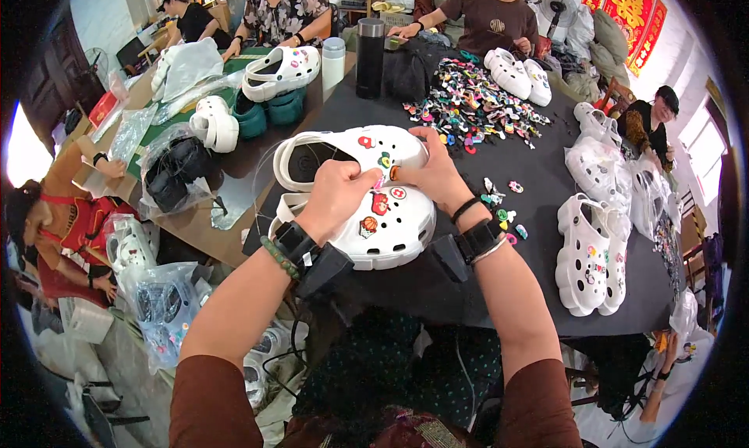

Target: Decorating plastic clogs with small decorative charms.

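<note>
Single view: head-worn fisheye, looking steeply down and forward over the black table. Close range; forearms enter from lower edge, hands at frame centre. Seated co-workers along upper edge. Straight lines bow near the dark circular rim.

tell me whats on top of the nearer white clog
On the nearer white clog sit several small charms, and the left hand rests on its upper. The hand covers whatever lies beneath it.

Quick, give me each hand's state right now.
Left hand: closed, fingers pressing on the nearer white foam clog.
Right hand: closed, pinching a small coloured charm at the farther white foam clog.
</note>
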The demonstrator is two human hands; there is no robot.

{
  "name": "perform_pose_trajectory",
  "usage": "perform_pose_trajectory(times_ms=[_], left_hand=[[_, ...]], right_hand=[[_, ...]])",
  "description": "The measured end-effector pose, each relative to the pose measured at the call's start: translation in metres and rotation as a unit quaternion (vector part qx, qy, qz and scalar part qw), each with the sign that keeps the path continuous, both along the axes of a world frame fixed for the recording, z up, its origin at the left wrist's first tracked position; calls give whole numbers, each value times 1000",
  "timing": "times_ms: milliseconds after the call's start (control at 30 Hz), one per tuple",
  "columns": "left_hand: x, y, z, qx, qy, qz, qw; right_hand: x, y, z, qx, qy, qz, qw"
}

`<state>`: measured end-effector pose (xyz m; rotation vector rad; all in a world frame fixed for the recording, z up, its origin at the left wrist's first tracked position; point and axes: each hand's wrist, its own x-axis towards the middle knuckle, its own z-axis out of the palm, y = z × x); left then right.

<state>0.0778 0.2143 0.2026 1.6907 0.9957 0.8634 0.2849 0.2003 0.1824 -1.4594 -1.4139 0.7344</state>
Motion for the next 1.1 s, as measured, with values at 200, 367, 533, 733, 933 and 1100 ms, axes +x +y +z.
perform_pose_trajectory(times_ms=[200,367,533,733,933,1100], left_hand=[[0,-1,-1,13,-2,9,1000],[-1,0,-1,49,31,28,998],[6,4,-4,88,39,43,994],[2,2,-8,136,45,60,988],[5,-6,-1,169,30,64,983],[2,-8,-2,189,24,57,980]], right_hand=[[0,-10,5,5,3,2,1000],[5,-28,28,-58,89,75,992],[3,-41,30,207,-302,-53,929],[0,-44,36,182,-269,64,943],[5,-47,33,186,-207,53,959],[0,-47,33,174,-221,52,958]])
